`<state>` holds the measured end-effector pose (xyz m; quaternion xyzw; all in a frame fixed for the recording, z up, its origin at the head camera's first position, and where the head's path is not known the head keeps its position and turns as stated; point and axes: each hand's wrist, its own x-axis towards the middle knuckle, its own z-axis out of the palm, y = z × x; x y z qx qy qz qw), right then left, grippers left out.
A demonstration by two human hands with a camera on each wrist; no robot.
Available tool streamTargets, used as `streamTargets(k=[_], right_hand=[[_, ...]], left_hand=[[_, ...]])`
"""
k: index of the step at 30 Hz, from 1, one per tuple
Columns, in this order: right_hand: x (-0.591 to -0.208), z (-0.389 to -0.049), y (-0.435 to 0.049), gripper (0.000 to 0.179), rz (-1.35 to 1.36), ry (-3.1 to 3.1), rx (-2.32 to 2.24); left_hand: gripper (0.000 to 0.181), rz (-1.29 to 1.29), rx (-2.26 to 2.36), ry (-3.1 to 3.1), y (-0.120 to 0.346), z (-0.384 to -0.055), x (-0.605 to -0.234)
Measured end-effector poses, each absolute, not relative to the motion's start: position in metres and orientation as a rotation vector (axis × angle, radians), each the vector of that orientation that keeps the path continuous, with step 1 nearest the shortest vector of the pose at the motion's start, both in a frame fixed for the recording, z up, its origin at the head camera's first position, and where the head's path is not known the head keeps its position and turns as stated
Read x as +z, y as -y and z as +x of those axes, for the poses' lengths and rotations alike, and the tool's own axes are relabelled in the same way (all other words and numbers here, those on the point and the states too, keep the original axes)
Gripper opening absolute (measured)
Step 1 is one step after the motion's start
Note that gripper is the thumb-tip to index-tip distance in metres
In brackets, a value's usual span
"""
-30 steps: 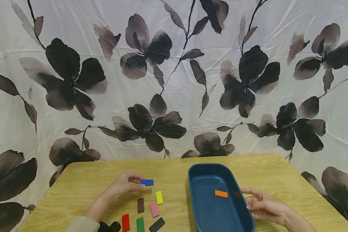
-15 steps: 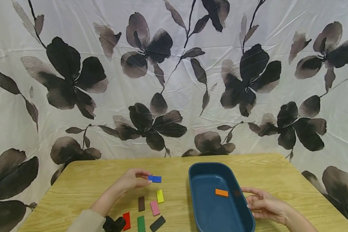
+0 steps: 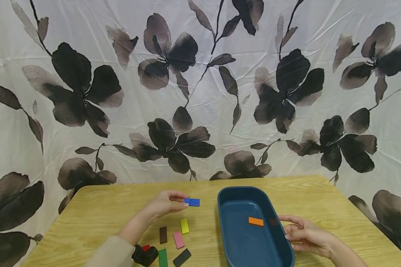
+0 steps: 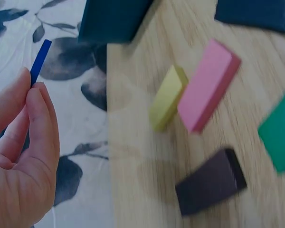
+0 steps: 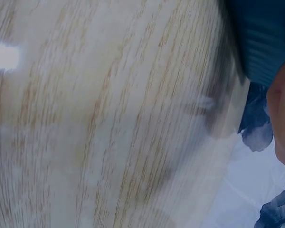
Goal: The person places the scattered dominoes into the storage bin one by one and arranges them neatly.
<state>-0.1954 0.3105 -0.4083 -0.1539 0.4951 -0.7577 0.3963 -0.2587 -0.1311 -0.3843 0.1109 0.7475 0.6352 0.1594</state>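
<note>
A thin blue block is pinched between the thumb and fingers of my left hand, raised over the table left of a dark blue bin. In the left wrist view the blue block shows edge-on at my left fingertips. My right hand rests against the bin's right side, fingers relaxed and fingertips at the rim. The right wrist view catches only part of my right hand beside the bin's outer wall. Inside the bin lies an orange block.
On the wooden table lie yellow, pink, brown, green and black blocks. A red block is mostly hidden behind the black wrist camera. A floral cloth hangs behind.
My left hand has carried the blue block rightward and slightly up toward the bin. Its wrist camera now covers most of the red block. My right hand and the bin stay put.
</note>
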Motion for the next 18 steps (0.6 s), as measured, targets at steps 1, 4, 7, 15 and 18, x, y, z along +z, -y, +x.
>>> streamTargets(k=[1, 4, 7, 15, 18], right_hand=[[-0.408, -0.195, -0.31, 0.045, -0.388, -1.253, -1.921], [-0.408, -0.194, -0.31, 0.045, -0.374, -1.255, -1.917], [-0.409, -0.194, -0.309, 0.046, -0.369, -1.255, -1.9], [-0.409, -0.196, -0.308, 0.046, -0.384, -1.239, -1.879], [-0.407, -0.198, -0.309, 0.047, -0.392, -1.232, -1.867]], left_hand=[[0.039, 0.308, 1.827, -2.122, 0.128, -0.259, -0.384], [0.039, 0.299, 1.862, -2.078, 0.121, -0.257, -0.384], [0.037, 0.299, 1.901, -2.043, 0.115, -0.255, -0.382], [0.034, 0.24, 1.97, -2.006, 0.093, -0.259, -0.377], [0.035, 0.271, 1.973, -1.979, 0.082, -0.26, -0.375]])
